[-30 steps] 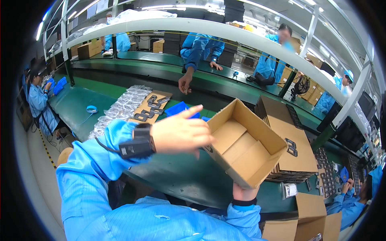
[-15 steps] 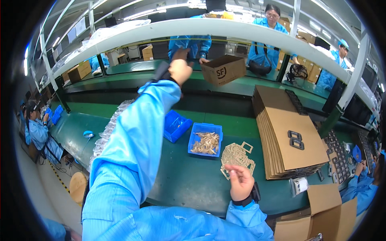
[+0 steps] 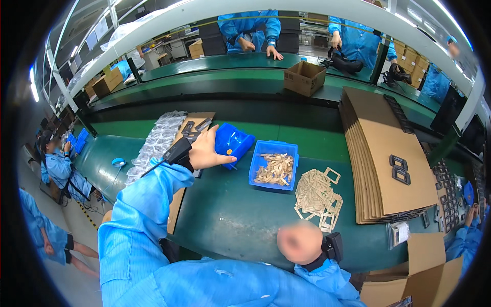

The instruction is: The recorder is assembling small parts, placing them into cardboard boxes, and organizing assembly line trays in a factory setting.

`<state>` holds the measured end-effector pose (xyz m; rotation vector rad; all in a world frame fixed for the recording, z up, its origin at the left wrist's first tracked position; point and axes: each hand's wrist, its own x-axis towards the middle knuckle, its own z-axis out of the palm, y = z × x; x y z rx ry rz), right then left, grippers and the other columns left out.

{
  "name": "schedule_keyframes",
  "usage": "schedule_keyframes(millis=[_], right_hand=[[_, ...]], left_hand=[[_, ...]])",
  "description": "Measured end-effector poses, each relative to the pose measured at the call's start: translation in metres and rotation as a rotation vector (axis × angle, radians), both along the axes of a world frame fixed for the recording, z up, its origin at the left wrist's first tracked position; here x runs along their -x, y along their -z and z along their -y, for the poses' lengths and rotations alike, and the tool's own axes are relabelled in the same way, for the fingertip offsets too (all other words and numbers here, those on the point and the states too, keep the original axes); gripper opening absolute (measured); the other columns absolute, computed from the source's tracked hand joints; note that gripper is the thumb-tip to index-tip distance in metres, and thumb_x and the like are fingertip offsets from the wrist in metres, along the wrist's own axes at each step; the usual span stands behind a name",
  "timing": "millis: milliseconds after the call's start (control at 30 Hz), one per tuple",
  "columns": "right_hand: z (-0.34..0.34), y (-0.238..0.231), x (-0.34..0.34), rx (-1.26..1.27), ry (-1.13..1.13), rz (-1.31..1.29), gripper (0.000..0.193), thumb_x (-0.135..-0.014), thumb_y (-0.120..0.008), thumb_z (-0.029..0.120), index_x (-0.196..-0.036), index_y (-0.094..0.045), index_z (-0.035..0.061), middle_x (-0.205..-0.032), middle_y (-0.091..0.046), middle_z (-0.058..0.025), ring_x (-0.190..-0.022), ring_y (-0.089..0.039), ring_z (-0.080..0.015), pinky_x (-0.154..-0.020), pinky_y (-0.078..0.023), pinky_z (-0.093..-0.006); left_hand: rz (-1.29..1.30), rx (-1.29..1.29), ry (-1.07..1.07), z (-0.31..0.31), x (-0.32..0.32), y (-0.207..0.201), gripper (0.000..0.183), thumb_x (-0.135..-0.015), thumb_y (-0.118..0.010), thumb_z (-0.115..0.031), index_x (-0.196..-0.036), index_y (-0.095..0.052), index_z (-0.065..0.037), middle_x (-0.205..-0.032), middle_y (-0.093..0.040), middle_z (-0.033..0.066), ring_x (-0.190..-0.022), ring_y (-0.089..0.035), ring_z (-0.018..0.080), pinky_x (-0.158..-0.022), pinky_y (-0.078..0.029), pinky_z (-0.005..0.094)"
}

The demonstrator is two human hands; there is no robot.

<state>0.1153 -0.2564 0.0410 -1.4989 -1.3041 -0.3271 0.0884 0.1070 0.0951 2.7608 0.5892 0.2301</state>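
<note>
My left hand (image 3: 207, 148) is open, its thumb and fingers spread beside a tilted blue bin (image 3: 232, 146); nothing shows in its grasp. A second blue bin (image 3: 273, 146) stands to the right, holding a heap of small tan strips (image 3: 274, 169). Next to it lies a loose pile of thin beige rectangular frames (image 3: 316, 194) on the green table. My right hand (image 3: 300, 242) hovers near the front edge, just below that pile. It is smeared, so its fingers cannot be made out.
A tall stack of cardboard sheets (image 3: 383, 169) carries black frames (image 3: 400, 170) at the right. Clear plastic bags (image 3: 158, 140) and black parts on a board (image 3: 192, 130) lie left. An open carton (image 3: 427, 271) is near right. Beyond the belt, co-workers stand; a cardboard box (image 3: 305, 78) sits there.
My left arm has drawn back from the far side to the tilted blue bin, and its hand has spread. The far cardboard box, tilted before, now stands level, the co-worker's hands off it.
</note>
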Motion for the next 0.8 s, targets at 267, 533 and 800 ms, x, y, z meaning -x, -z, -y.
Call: schedule_keyframes(millis=[267,533,800], right_hand=[[-0.005,0.006,-0.004,0.024,0.035,-0.047,0.006,-0.076,-0.070,-0.001,-0.081,-0.067,0.0006,-0.067,-0.067,-0.0106,-0.057,-0.066,-0.0238,-0.052,-0.050,-0.0316],[-0.018,-0.022,0.037,-0.051,-0.420,-1.158,0.058,-0.091,-0.068,0.018,-0.141,-0.038,0.0080,-0.139,-0.047,-0.0167,-0.125,-0.051,-0.0254,-0.097,-0.048,-0.0386],[-0.033,-0.035,0.063,0.024,-0.670,-1.497,0.078,-0.091,-0.066,0.035,-0.151,-0.019,0.0174,-0.140,-0.044,-0.0126,-0.121,-0.055,-0.0324,-0.089,-0.057,-0.0501]], left_hand=[[0.249,0.133,0.032,0.006,0.021,-0.024,0.105,-0.061,-0.085,-0.038,-0.138,-0.033,0.010,-0.127,-0.050,0.0291,-0.122,-0.050,0.0380,-0.104,-0.042,0.0413],[0.266,0.103,0.457,0.073,0.122,-0.084,0.106,-0.058,-0.087,-0.038,-0.136,-0.031,0.006,-0.131,-0.037,0.0258,-0.120,-0.047,0.0403,-0.102,-0.042,0.0415],[0.207,0.120,0.670,0.116,0.165,-0.085,0.109,-0.056,-0.091,-0.040,-0.138,-0.033,0.002,-0.138,-0.030,0.0281,-0.131,-0.037,0.0435,-0.107,-0.038,0.0456]])
